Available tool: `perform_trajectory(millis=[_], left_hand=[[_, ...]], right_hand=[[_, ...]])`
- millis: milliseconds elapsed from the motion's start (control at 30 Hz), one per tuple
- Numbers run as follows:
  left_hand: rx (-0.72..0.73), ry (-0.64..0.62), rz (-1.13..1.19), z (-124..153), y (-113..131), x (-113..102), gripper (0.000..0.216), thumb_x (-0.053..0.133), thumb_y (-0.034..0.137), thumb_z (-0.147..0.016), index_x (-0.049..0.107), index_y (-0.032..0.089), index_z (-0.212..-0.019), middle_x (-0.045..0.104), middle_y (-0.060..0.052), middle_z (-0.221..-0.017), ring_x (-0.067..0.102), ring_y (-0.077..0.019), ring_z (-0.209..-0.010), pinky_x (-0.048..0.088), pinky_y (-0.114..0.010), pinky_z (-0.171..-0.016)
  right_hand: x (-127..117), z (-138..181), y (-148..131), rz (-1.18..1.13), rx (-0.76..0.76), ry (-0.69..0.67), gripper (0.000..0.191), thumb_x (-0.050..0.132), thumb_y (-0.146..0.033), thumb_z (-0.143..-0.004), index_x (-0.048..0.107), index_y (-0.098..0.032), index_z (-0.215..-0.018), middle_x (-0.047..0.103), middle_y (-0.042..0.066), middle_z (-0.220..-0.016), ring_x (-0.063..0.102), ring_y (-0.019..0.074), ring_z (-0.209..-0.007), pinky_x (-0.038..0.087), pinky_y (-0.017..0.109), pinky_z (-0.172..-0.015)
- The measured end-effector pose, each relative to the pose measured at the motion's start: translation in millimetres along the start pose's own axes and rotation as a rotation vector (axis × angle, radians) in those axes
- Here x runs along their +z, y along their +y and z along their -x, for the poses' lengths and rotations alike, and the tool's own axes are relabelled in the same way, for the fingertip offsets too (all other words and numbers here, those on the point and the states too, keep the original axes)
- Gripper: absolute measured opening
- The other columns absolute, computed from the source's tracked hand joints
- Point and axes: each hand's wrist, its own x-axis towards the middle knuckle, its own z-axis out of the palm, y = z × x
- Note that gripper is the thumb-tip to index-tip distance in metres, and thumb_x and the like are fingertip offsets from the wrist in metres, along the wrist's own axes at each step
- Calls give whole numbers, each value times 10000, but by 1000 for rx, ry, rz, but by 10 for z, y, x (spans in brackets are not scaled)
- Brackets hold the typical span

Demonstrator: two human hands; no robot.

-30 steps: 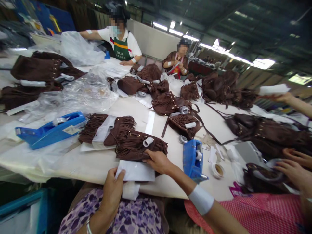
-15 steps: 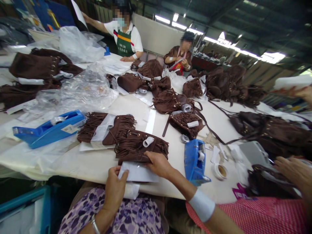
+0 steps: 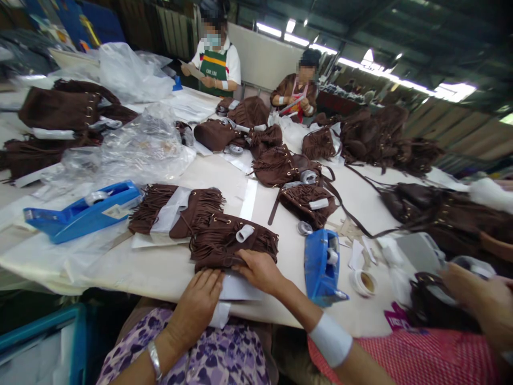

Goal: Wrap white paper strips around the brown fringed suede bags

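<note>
Bag [image 3: 228,244] with fringe on desk [image 3: 154,271], left hand [image 3: 201,300] and right hand [image 3: 259,271] at its near edge; cannot tell either grip.

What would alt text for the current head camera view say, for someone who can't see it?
A person's left fingers and right fingers are at the near edge of a brown fringed bag, beside a white sheet, on a cluttered worktable. Blue tape dispensers lie to either side, and two co-workers are across the table.
</note>
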Motion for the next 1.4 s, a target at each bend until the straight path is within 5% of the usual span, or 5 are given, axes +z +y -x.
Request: perform_trajectory(millis=[167,567,1067,1267,1400], left_hand=[[30,-62,17,-4,-15,-36,537,516,438,-951,523,94,-1364,631,-183,-1246,552,-331,-1141,419,-483,-1017],[-5,-145,-48,-132,81,-142,352,580,345,-924,653,144,-1204,656,-142,-1029,578,-311,-953,459,-504,-909],[-161,64,93,5,0,23,312,563,455,-917,547,167,-799,548,-65,-764,565,-251,-738,517,-399,-688],[-225,256,220,62,-65,78,638,633,489,-866,410,71,-1293,528,-204,-1195,554,-322,-1157,547,-422,-885],[-206,97,268,67,-183,-33,741,660,414,-870,306,137,-1459,459,-203,-1339,492,-327,-1249,512,-451,-968]], right_hand=[[-87,-60,-24,-33,-59,-11,264,520,-267,-962,568,-239,-1220,705,32,-1058,659,178,-944,439,242,-781],[-27,137,-211,136,-59,-6,237,463,-180,-955,559,-197,-1171,702,36,-929,663,170,-873,445,242,-715],[391,513,-247,236,-162,77,518,485,-180,-922,428,-131,-1435,511,148,-1444,471,260,-1327,391,414,-1117],[486,611,-243,279,-173,47,513,458,-237,-958,404,-134,-1457,390,175,-1526,344,291,-1416,326,463,-1161],[557,629,-176,319,-203,44,534,503,-206,-944,396,-168,-1466,342,177,-1552,294,293,-1443,331,483,-1156]])
